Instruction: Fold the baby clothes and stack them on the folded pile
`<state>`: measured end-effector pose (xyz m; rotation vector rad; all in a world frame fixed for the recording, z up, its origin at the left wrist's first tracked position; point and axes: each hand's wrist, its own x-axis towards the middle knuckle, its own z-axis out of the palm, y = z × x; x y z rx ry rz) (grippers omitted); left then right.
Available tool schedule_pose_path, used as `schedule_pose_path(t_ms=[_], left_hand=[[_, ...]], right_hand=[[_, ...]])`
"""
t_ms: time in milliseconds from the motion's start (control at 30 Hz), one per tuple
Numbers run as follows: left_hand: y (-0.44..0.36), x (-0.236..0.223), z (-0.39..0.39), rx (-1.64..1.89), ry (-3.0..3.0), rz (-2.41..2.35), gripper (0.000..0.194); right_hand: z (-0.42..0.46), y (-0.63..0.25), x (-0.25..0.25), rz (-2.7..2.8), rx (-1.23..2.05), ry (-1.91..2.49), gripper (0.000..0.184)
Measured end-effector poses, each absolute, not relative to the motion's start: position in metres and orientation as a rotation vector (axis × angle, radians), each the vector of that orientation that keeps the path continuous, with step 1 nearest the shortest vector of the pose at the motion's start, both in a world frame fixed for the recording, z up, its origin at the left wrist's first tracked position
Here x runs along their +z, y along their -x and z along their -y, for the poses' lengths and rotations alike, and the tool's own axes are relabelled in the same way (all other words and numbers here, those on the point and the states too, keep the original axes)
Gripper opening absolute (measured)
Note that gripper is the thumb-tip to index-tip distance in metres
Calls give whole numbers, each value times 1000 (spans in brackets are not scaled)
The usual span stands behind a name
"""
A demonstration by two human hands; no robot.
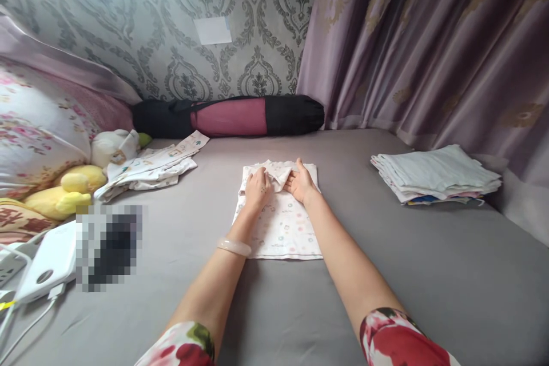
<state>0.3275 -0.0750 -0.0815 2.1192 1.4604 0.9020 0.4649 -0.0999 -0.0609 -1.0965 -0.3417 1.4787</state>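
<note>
A small white garment with a fine coloured print (281, 229) lies flat on the grey bed sheet (386, 274) in front of me. Both hands rest on its far end. My left hand (257, 187), a pale bangle on its wrist, has its fingers curled onto a folded flap of the cloth. My right hand (301, 182) lies beside it, fingers closed on the same flap near the garment's top edge.
A stack of folded clothes (435, 174) sits at the right. Unfolded printed garments (150, 166) lie at the left by yellow and white soft toys (77, 186) and floral pillows. A black and maroon roll bag (229, 116) lies along the wall. A white charger and cables (43, 263) sit at the near left.
</note>
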Motion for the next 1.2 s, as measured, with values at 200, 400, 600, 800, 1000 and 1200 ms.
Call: schedule_pose_path(t_ms=[200,400,600,800,1000,1200], left_hand=[[-326,-92,72,937,-2169,-1566,29],[-332,-94,76,1036,-2112,-1290,40],[-330,-99,76,928,-2142,-1017,73],[-327,-97,80,923,-2284,-886,85],[-319,-99,75,895,-2362,-1263,79],[-314,-95,74,620,-2425,-1596,61]], right_hand=[[101,-466,-61,313,1455,1084,46],[103,-461,-67,483,1436,1024,13],[104,-453,-81,777,1290,1050,57],[97,-454,-84,601,1187,1115,52],[92,-465,-83,398,1190,1021,28],[92,-476,-85,289,1153,976,25]])
